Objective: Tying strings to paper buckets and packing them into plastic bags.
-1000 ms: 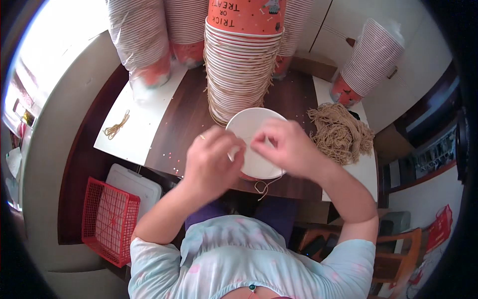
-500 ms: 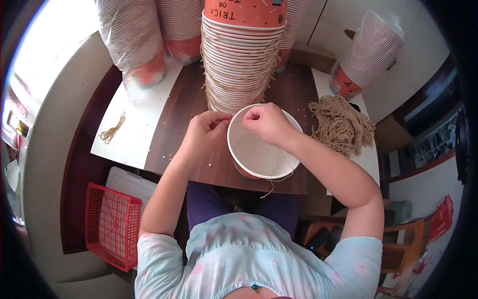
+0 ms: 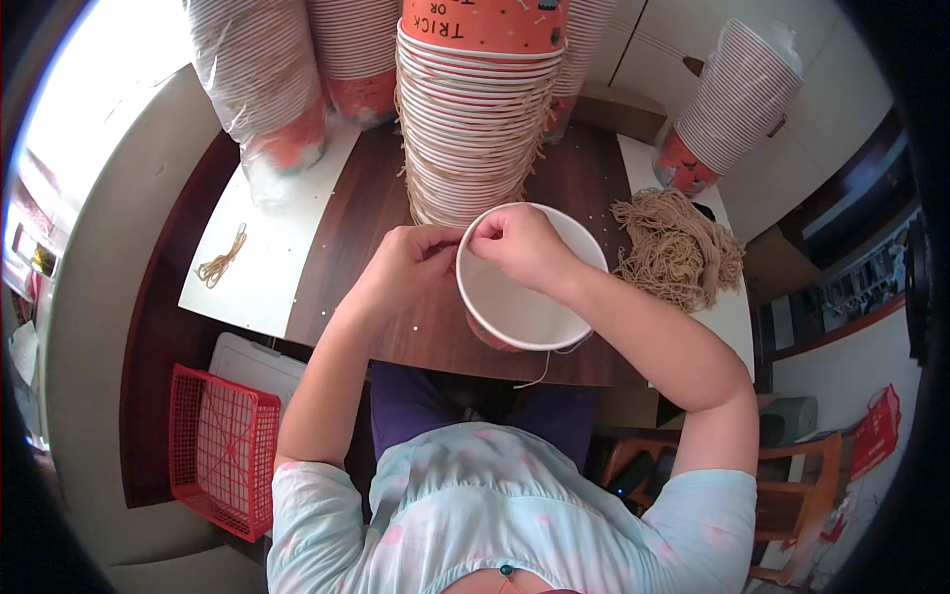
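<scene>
A white-lined paper bucket [image 3: 524,307] with an orange outside stands at the near edge of the brown table, its mouth facing up. My right hand [image 3: 520,246] reaches over its rim, fingers closed against the inner left wall. Outside the same wall, my left hand [image 3: 414,262] pinches close to the rim; what its fingertips hold is hidden. A thin beige string [image 3: 543,370] hangs from the bucket's near side. Right behind stands a tall stack of nested orange buckets [image 3: 480,129], with string loops along their rims.
A tangled heap of beige string [image 3: 678,247] lies at the right, and a small string bundle [image 3: 222,255] at the left. Plastic-wrapped bucket stacks [image 3: 259,89] stand at the back left, another stack [image 3: 737,109] at the back right. A red basket [image 3: 226,445] sits below the table's left side.
The bucket has shifted slightly right and away from me. My right hand has moved a little left and down, closer to the inner left wall. The hanging string has swung.
</scene>
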{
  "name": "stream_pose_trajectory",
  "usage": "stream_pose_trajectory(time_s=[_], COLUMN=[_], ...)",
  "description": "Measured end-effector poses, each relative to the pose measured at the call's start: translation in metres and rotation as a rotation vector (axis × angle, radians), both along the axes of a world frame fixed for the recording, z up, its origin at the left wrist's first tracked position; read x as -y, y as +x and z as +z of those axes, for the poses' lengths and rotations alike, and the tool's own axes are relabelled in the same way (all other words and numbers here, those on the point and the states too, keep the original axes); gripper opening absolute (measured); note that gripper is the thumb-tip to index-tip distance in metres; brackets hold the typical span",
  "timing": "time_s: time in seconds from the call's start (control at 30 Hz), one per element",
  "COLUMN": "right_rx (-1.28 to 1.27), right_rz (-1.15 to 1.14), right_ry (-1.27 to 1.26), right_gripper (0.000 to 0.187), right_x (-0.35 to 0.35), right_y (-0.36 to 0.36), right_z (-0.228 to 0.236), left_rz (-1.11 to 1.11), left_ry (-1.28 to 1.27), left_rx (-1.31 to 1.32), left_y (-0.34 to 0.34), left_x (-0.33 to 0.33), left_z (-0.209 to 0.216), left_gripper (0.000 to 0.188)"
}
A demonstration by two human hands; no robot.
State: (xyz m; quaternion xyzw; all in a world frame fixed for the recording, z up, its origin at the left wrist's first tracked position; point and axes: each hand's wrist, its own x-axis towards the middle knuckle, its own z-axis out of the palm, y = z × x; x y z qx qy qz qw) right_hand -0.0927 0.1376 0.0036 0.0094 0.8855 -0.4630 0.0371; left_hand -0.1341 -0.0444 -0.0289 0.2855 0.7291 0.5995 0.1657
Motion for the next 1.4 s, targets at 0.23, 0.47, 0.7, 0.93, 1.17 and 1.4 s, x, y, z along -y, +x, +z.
stream_pose_trajectory(time_s=[0.23, 0.47, 0.7, 0.93, 1.17, 1.4], right_rx=[0.016, 0.422, 0.097, -0.102, -0.067, -0.66], right_rz=[0.023, 0.148, 0.263, 0.129, 0.046, 0.29], right_ry=[0.001, -0.224, 0.305, 0.291, 0.172, 0.494], right_gripper=[0.014, 0.04, 0.039, 0.014, 0.014, 0.01], right_x=[-0.007, -0.027, -0.027, -0.009, -0.017, 0.027], right_y=[0.008, 0.031, 0.055, 0.087, 0.094, 0.143], right_z=[-0.006, 0.032, 0.047, 0.061, 0.054, 0.031], left_rz=[0.074, 0.176, -0.08, -0.064, 0.048, 0.228], left_ry=[-0.253, -0.131, 0.531, 0.623, 0.522, 0.447], left_rx=[-0.29, -0.048, 0.485, 0.654, 0.455, 0.337], left_y=[0.025, 0.032, 0.043, 0.061, 0.096, 0.118], left_x=[-0.008, 0.005, 0.014, 0.002, -0.002, -0.004], left_z=[0.028, 0.018, 0.02, 0.003, 0.013, 0.014], left_gripper=[0.016, 0.01, 0.008, 0.013, 0.018, 0.009])
